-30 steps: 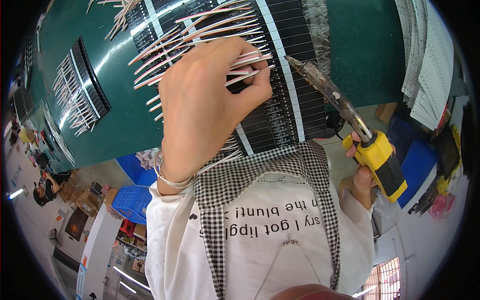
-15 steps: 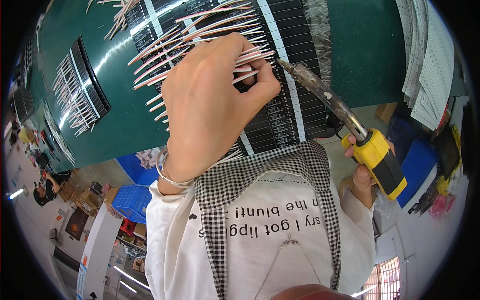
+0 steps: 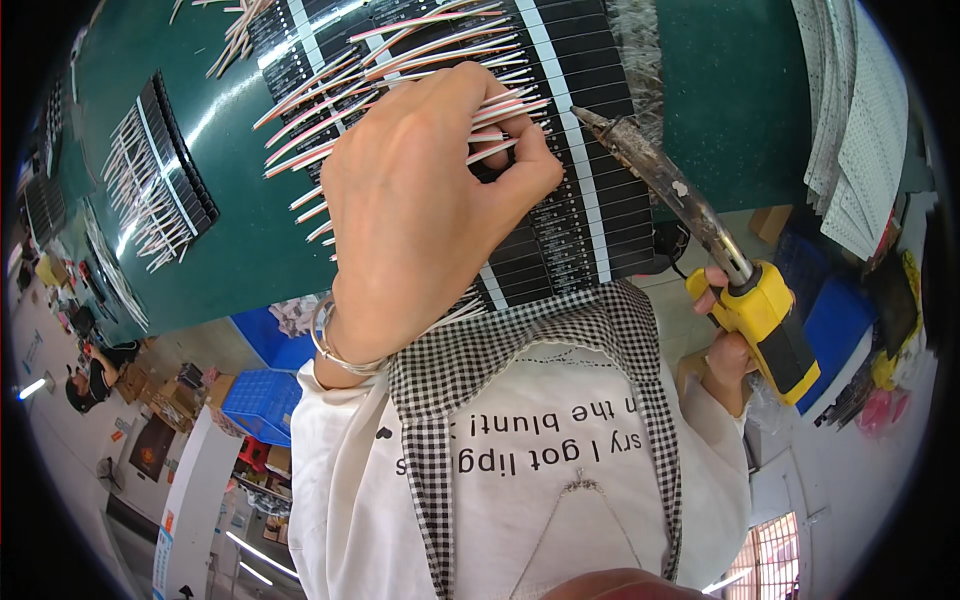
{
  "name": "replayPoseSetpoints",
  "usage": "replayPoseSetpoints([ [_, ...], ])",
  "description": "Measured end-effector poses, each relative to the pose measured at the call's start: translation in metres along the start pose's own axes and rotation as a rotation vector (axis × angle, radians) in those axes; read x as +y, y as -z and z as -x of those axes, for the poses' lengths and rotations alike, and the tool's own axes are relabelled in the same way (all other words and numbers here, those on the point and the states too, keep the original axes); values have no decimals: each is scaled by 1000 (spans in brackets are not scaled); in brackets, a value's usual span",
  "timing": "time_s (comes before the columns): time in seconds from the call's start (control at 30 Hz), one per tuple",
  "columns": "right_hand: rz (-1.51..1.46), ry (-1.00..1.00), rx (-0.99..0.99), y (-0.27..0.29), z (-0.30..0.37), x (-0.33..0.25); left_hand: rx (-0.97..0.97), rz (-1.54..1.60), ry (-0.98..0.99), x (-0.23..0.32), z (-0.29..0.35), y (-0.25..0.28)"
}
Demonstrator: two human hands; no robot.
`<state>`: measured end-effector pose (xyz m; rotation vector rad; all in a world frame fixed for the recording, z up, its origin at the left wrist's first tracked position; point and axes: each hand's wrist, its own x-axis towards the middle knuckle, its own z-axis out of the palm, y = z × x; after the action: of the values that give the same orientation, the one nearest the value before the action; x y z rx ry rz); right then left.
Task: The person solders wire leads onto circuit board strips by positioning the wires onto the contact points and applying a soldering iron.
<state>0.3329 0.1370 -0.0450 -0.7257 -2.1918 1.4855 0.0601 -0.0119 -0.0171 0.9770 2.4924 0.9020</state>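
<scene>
My left hand (image 3: 410,205), palm down with thumb and forefinger closed together, pinches several short white-and-red wires (image 3: 300,160) over a panel of narrow black circuit boards (image 3: 565,235). The wire ends lie along a row of pads just beyond my fingertips. My right hand (image 3: 728,355) grips the yellow and black handle of a soldering gun (image 3: 775,330). The gun's long, scorched barrel slants up and left, and its tip is over a pale strip on the panel, a little right of the wire ends. More wires fan out above my left hand. The pinched fingertips are partly covered.
On the green table (image 3: 240,200), a smaller stack of wired boards (image 3: 155,165) sits to the left. Loose wires (image 3: 238,45) lie at the far left. White perforated sheets (image 3: 860,120) hang at the right edge. Blue crates (image 3: 262,405) stand below the table.
The soldering gun has moved slightly right, and its tip has drawn away from the wire ends. My left hand has barely moved and keeps its pinch.
</scene>
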Motion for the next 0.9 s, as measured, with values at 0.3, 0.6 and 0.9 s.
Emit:
replayPoseSetpoints([
  [0.3, 91, -81, -31, 3, 4, 1, -34, 88, 4, -1, 3, 7],
  [0.6, 104, -118, -7, 2, 3, 1, -24, 99, -52, -5, 0, 21],
  [0.9, 83, -26, -107, 12, 9, 5, -24, 23, -62, 2, 10, 6],
])
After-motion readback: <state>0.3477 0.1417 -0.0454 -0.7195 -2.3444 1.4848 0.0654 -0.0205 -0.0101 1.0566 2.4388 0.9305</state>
